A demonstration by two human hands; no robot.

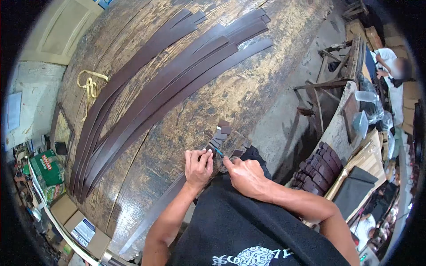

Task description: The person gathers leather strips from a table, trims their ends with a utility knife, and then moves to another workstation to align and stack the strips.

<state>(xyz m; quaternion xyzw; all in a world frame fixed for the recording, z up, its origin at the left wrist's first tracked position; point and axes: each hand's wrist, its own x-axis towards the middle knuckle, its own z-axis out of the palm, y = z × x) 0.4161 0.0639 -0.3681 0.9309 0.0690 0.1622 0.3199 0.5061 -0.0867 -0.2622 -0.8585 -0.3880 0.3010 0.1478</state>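
My left hand (199,168) is closed, fingers bent and pressed down at the near edge of the wooden table. A long brown leather strip (153,217) runs from the lower left up under this hand; its end is hidden by the fingers. In my right hand (246,176) is a slim blue tool (218,152), gripped with its tip pointing toward the left fingertips. Its exact kind is too small to tell. Just beyond the fingertips lie several small cut leather pieces (225,130), dark brown and grey, loosely overlapping. Another small brown piece (238,153) lies by the right hand.
Long brown leather strips (155,95) lie in curved bundles across the worn wooden table (239,88). A yellow cord (91,86) is at the far left. Stacked brown leather pieces (318,168) sit at the right. Another person (388,62) is at the upper right.
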